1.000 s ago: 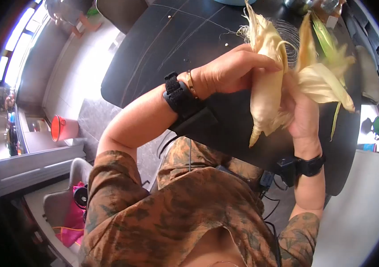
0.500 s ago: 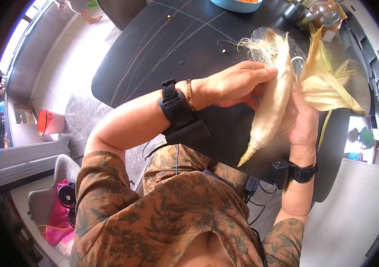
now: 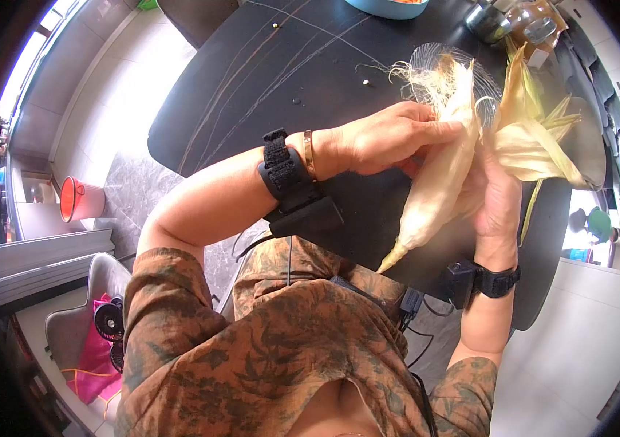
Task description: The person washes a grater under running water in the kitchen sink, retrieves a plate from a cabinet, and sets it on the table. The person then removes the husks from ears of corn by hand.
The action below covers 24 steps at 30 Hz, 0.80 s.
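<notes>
A pale ear of corn [image 3: 433,193], wrapped in its husk, is tilted in front of me, its pointed end toward my body and stringy silk [image 3: 426,80] at the far end. My left hand [image 3: 397,138] is closed on the upper husk, thumb lying across it. From the right side, my right hand [image 3: 498,193] is wrapped round the ear; its fingers are partly hidden behind the husk. Loose peeled husks [image 3: 535,149] spread just beyond my right hand. Behind the silk shows a clear ribbed glass dish [image 3: 486,76], partly covered.
The dark veined table [image 3: 244,95] carries a blue bowl [image 3: 390,10] with orange food at its far edge. A metal pot [image 3: 486,23] and a brownish jar [image 3: 539,29] stand at the back right. Small crumbs dot the surface. A red bucket [image 3: 80,199] is on the floor at left.
The ear's pointed end has swung slightly left and toward me. My left thumb has shifted a little to the right over the husk. My right hand has barely moved.
</notes>
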Available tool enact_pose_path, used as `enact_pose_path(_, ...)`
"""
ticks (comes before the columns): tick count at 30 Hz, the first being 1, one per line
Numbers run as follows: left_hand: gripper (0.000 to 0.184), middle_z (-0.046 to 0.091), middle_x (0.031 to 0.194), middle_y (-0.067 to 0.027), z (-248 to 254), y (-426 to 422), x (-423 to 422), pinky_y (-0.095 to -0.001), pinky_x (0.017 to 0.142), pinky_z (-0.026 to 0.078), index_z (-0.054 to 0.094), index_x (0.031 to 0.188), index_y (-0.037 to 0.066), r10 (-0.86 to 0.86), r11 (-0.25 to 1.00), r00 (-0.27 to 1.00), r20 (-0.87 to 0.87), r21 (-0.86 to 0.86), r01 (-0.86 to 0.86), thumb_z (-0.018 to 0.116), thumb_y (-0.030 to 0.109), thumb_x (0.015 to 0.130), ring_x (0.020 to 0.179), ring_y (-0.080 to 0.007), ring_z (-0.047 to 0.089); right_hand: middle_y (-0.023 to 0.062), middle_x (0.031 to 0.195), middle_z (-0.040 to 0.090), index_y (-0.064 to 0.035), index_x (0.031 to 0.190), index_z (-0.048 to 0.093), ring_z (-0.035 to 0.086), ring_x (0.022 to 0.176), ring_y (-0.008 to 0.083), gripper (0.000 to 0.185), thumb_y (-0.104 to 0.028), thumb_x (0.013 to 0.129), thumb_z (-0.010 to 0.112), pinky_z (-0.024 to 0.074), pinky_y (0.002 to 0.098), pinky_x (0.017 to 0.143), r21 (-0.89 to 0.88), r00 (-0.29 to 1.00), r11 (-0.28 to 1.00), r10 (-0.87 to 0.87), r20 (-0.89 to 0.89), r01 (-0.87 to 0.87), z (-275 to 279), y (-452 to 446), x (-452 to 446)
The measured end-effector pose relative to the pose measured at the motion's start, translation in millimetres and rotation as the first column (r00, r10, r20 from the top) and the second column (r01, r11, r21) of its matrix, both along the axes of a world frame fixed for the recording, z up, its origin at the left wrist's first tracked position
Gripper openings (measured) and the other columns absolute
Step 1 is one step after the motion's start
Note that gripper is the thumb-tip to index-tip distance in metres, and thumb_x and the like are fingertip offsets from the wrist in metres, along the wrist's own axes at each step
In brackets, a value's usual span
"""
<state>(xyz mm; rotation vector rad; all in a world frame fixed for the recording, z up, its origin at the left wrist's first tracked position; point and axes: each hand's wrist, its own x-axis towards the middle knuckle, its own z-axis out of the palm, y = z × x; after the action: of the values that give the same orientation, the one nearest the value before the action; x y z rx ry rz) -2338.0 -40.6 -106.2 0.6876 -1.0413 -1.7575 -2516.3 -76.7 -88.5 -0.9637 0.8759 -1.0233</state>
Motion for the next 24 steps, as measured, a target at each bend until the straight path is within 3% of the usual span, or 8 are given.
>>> enact_pose_path(3, 0.046, 0.061, 0.098, -0.0098, 6, 2, 1, -0.0340, 0.079, 0.052, 0.056, 0.108, -0.003, -0.037, 0.999, 0.998, 0.041, -0.002, 0.037, 0.051, 0.040, 0.093, 0.091, -0.0153, 0.059, -0.0044, 0.069, 0.050, -0.0041, 0.102, 0.060, 0.041, 0.053, 0.0035, 0.016, -0.015, 0.090, 0.059, 0.0340, 0.0184, 0.046, 0.012, 0.997, 0.998, -0.067, -0.038, 0.067, 5, 3, 4)
enact_pose_path(6, 0.046, 0.061, 0.106, -0.0091, 1, 0, 3, -0.0337, 0.085, 0.052, 0.049, 0.117, -0.002, -0.091, 0.993, 0.985, 0.149, -0.057, 0.101, 0.050, 0.038, 0.093, 0.096, -0.0156, 0.061, -0.0048, 0.069, 0.050, -0.0051, 0.099, 0.061, 0.040, 0.053, 0.0033, 0.016, -0.018, 0.090, 0.059, 0.0338, 0.0187, 0.047, 0.044, 0.999, 0.998, -0.045, 0.001, 0.044, 4, 1, 4)
enact_pose_path(9, 0.049, 0.060, 0.105, -0.0074, 8, 5, 1, -0.0303, 0.082, 0.050, 0.049, 0.117, -0.001, -0.063, 0.993, 0.968, 0.242, -0.085, 0.086, 0.055, 0.040, 0.091, 0.092, -0.0122, 0.060, -0.0048, 0.069, 0.050, -0.0055, 0.098, 0.062, 0.040, 0.053, 0.0033, 0.016, -0.019, 0.090, 0.060, 0.0338, 0.0192, 0.047, 0.042, 1.000, 0.999, -0.018, 0.018, 0.017, 0, -2, -2)
enact_pose_path(12, 0.053, 0.061, 0.101, -0.0060, 2, 1, 0, -0.0262, 0.078, 0.048, 0.051, 0.115, -0.001, -0.047, 0.980, 0.977, 0.209, -0.178, 0.085, 0.062, 0.042, 0.086, 0.088, -0.0089, 0.058, -0.0040, 0.067, 0.050, -0.0052, 0.098, 0.061, 0.040, 0.053, 0.0041, 0.017, -0.020, 0.089, 0.062, 0.0337, 0.0199, 0.047, -0.053, 0.997, 0.997, -0.063, -0.044, 0.060, 5, 4, 0)
enact_pose_path(15, 0.055, 0.061, 0.094, -0.0043, 8, 4, 4, -0.0238, 0.074, 0.047, 0.054, 0.111, -0.001, 0.051, 0.985, 0.924, 0.380, -0.172, 0.016, 0.067, 0.044, 0.081, 0.085, -0.0074, 0.057, -0.0028, 0.062, 0.048, -0.0039, 0.099, 0.059, 0.041, 0.054, 0.0060, 0.022, -0.022, 0.088, 0.064, 0.0341, 0.0203, 0.049, -0.149, 0.989, 0.981, -0.138, -0.059, 0.128, 6, 3, -3)
enact_pose_path(18, 0.062, 0.064, 0.081, -0.0076, 16, 7, 3, -0.0281, 0.067, 0.049, 0.061, 0.095, -0.003, 0.186, 0.974, 0.901, 0.393, -0.194, -0.117, 0.074, 0.053, 0.071, 0.075, -0.0128, 0.060, -0.0029, 0.063, 0.048, -0.0041, 0.099, 0.058, 0.041, 0.054, 0.0052, 0.025, -0.023, 0.086, 0.066, 0.0347, 0.0196, 0.051, -0.192, 0.999, 0.981, -0.018, 0.039, 0.025, 15, 10, -1)
enact_pose_path(22, 0.065, 0.064, 0.081, -0.0095, 6, 3, 2, -0.0284, 0.067, 0.049, 0.061, 0.095, -0.002, 0.213, 0.950, 0.885, 0.413, -0.299, -0.089, 0.076, 0.054, 0.066, 0.076, -0.0146, 0.061, -0.0035, 0.065, 0.049, -0.0040, 0.098, 0.058, 0.043, 0.055, 0.0044, 0.024, -0.020, 0.084, 0.069, 0.0353, 0.0185, 0.051, -0.179, 0.999, 0.984, -0.014, -0.040, 0.007, 15, 15, 7)
enact_pose_path(24, 0.064, 0.063, 0.086, -0.0059, 12, 5, 4, -0.0254, 0.069, 0.049, 0.058, 0.104, -0.002, 0.162, 0.960, 0.866, 0.473, -0.278, -0.028, 0.077, 0.048, 0.069, 0.078, -0.0102, 0.059, -0.0040, 0.065, 0.050, -0.0047, 0.095, 0.059, 0.044, 0.056, 0.0045, 0.019, -0.016, 0.083, 0.069, 0.0355, 0.0180, 0.051, -0.140, 0.999, 0.990, 0.007, -0.037, -0.012, 15, 15, 7)
